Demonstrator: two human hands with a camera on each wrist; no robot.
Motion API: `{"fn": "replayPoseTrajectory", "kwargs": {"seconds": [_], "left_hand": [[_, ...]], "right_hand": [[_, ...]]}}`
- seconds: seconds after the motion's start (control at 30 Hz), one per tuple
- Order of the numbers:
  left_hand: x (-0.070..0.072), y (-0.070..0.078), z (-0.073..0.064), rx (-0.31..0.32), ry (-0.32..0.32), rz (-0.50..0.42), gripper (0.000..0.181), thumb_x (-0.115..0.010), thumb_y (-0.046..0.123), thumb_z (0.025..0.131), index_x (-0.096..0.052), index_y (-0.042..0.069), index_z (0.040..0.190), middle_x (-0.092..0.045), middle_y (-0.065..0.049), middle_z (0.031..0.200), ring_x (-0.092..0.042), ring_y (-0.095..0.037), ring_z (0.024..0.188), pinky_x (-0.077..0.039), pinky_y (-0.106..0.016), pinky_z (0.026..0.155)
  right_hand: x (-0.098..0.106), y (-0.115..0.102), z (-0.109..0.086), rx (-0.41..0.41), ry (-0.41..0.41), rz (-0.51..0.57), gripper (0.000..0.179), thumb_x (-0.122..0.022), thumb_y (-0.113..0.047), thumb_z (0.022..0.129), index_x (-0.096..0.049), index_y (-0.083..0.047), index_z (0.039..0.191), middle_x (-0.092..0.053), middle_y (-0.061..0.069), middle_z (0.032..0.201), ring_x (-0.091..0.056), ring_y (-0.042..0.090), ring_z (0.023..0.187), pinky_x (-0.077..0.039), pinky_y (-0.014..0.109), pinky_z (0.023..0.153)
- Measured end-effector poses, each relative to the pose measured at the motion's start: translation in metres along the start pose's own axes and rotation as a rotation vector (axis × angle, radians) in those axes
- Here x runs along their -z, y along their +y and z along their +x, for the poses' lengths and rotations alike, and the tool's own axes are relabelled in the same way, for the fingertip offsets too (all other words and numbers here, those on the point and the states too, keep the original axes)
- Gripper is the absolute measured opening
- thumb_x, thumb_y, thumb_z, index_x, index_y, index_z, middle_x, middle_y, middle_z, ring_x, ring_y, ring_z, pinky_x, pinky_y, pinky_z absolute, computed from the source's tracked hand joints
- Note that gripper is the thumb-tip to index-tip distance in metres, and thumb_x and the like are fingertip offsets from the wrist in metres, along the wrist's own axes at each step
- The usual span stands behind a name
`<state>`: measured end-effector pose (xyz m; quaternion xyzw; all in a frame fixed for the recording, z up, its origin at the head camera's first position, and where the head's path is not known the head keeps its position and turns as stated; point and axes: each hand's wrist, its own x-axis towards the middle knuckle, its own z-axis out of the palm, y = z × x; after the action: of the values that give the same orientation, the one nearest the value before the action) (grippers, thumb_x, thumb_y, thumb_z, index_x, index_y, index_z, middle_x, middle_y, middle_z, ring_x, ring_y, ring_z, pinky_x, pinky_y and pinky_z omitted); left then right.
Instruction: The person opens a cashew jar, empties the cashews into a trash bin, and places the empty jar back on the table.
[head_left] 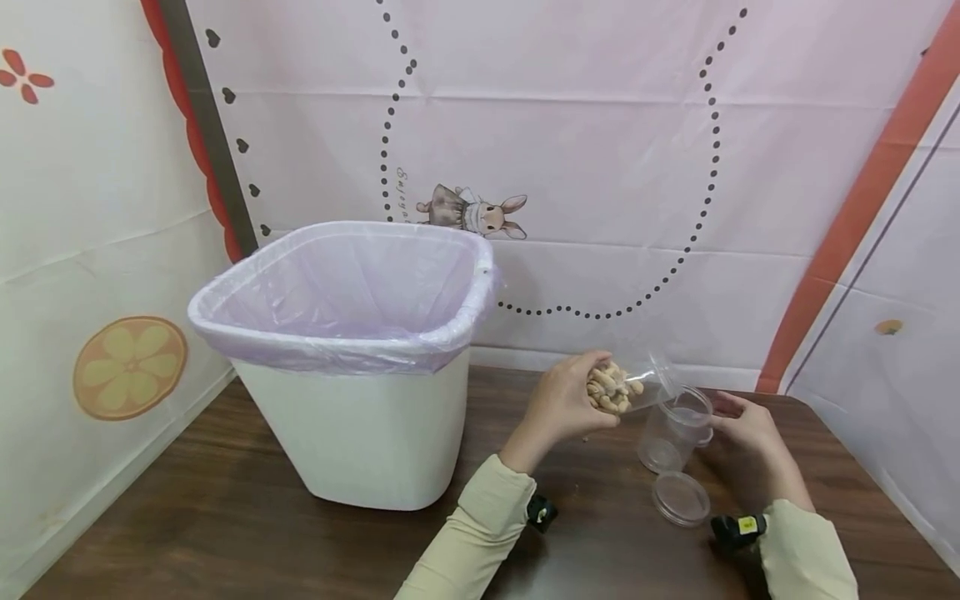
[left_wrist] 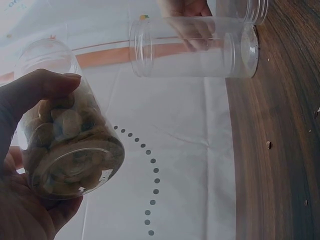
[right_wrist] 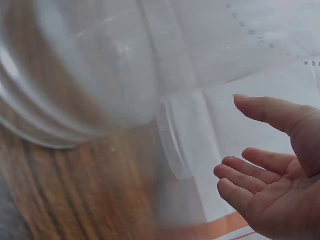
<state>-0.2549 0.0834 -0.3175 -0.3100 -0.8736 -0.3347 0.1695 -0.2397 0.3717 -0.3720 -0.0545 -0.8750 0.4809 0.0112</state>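
Note:
My left hand (head_left: 564,400) grips a clear plastic jar (left_wrist: 75,145) partly filled with pale tan nuts (head_left: 611,388). Tipped on its side, this jar has its mouth pointing right, close above the rim of a second clear jar (head_left: 663,442). That second jar stands upright on the table, and I see no nuts in it. Beside its right side is my right hand (head_left: 750,425); the right wrist view shows its thumb and fingers (right_wrist: 242,182) spread apart, holding nothing. A round clear lid (head_left: 681,500) lies in front of the standing jar.
A large white bin (head_left: 360,433) with a pale purple liner (head_left: 345,283) stands at the left on the dark wooden table (head_left: 195,533). Small brown crumbs (left_wrist: 269,145) are scattered near the jars. Printed cloth walls (head_left: 600,183) enclose the table's back and sides.

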Motion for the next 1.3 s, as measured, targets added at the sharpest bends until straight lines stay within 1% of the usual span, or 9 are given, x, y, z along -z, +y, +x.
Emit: {"fn": "replayPoseTrajectory", "kwargs": {"seconds": [0.13,0.3,0.37,0.6,0.77,0.83,0.97,1.07,1.3], "left_hand": [[0.003,-0.003,-0.003,0.024,-0.001,-0.015,0.078,-0.085,0.026,0.055,-0.052,0.015,0.125,-0.061,0.001,0.114,-0.057,-0.012,0.098,-0.044,-0.023,0.085],[0.008,-0.002,-0.002,0.035,-0.003,-0.019,0.078,-0.085,0.029,0.055,-0.052,0.014,0.125,-0.062,0.001,0.112,-0.058,-0.012,0.096,-0.045,-0.023,0.084],[0.011,-0.001,-0.002,0.042,-0.001,-0.014,0.079,-0.085,0.030,0.055,-0.052,0.015,0.125,-0.063,0.001,0.111,-0.058,-0.012,0.094,-0.045,-0.023,0.083],[0.025,0.004,-0.005,0.048,0.008,0.002,0.079,-0.086,0.033,0.054,-0.052,0.016,0.123,-0.064,0.001,0.108,-0.059,-0.012,0.092,-0.045,-0.021,0.079],[0.040,0.009,-0.011,0.080,-0.005,-0.028,0.079,-0.086,0.034,0.053,-0.052,0.016,0.123,-0.064,0.002,0.105,-0.059,-0.011,0.088,-0.045,-0.020,0.075],[0.047,0.012,-0.013,0.090,-0.016,-0.057,0.079,-0.086,0.033,0.054,-0.051,0.016,0.122,-0.064,0.001,0.102,-0.058,-0.010,0.086,-0.045,-0.019,0.073],[0.063,0.020,-0.017,0.094,-0.044,-0.130,0.079,-0.086,0.032,0.054,-0.050,0.015,0.123,-0.063,-0.001,0.100,-0.057,-0.009,0.084,-0.045,-0.017,0.072],[0.073,0.026,-0.019,0.098,-0.059,-0.167,0.080,-0.086,0.033,0.055,-0.048,0.015,0.123,-0.063,-0.001,0.103,-0.057,-0.009,0.086,-0.045,-0.018,0.074],[0.099,0.042,-0.026,0.080,-0.079,-0.341,0.079,-0.086,0.029,0.057,-0.046,0.016,0.124,-0.059,0.001,0.110,-0.055,-0.006,0.094,-0.045,-0.020,0.080]], "right_hand": [[-0.001,-0.005,-0.001,-0.023,-0.009,0.052,0.077,-0.059,-0.033,0.087,-0.021,0.008,0.140,-0.032,0.029,0.138,-0.048,-0.002,0.094,-0.045,0.020,0.079],[0.010,-0.017,-0.002,0.027,0.024,-0.100,0.077,-0.055,-0.037,0.089,-0.022,0.012,0.138,-0.035,0.034,0.133,-0.050,0.021,0.107,-0.045,0.018,0.075],[0.014,-0.023,-0.003,0.041,0.042,-0.151,0.077,-0.053,-0.039,0.089,-0.022,0.013,0.137,-0.037,0.035,0.131,-0.053,0.021,0.104,-0.046,0.020,0.074],[0.020,-0.047,-0.013,0.072,0.086,-0.112,0.076,-0.054,-0.037,0.089,-0.021,0.009,0.139,-0.033,0.036,0.133,-0.047,-0.009,0.088,-0.046,0.011,0.068],[0.017,-0.070,-0.016,0.101,0.080,-0.109,0.075,-0.050,-0.040,0.091,-0.019,0.004,0.142,-0.034,0.033,0.135,-0.053,0.017,0.106,-0.049,0.028,0.081],[0.015,-0.080,-0.016,0.117,0.074,-0.116,0.075,-0.049,-0.043,0.090,-0.019,0.001,0.143,-0.035,0.031,0.135,-0.045,0.034,0.117,-0.047,0.035,0.086],[0.012,-0.097,-0.018,0.189,0.038,-0.075,0.072,-0.049,-0.041,0.091,-0.020,0.000,0.143,-0.042,0.025,0.132,-0.053,0.005,0.104,-0.049,0.020,0.080],[0.008,-0.107,-0.021,0.251,-0.004,-0.007,0.068,-0.050,-0.033,0.092,-0.021,0.004,0.141,-0.047,0.017,0.126,-0.045,-0.018,0.089,-0.045,0.009,0.075],[-0.008,-0.132,-0.026,0.329,-0.121,0.152,0.060,-0.044,-0.017,0.096,-0.014,0.013,0.139,-0.026,0.038,0.135,-0.046,-0.017,0.089,-0.044,0.009,0.080]]}}
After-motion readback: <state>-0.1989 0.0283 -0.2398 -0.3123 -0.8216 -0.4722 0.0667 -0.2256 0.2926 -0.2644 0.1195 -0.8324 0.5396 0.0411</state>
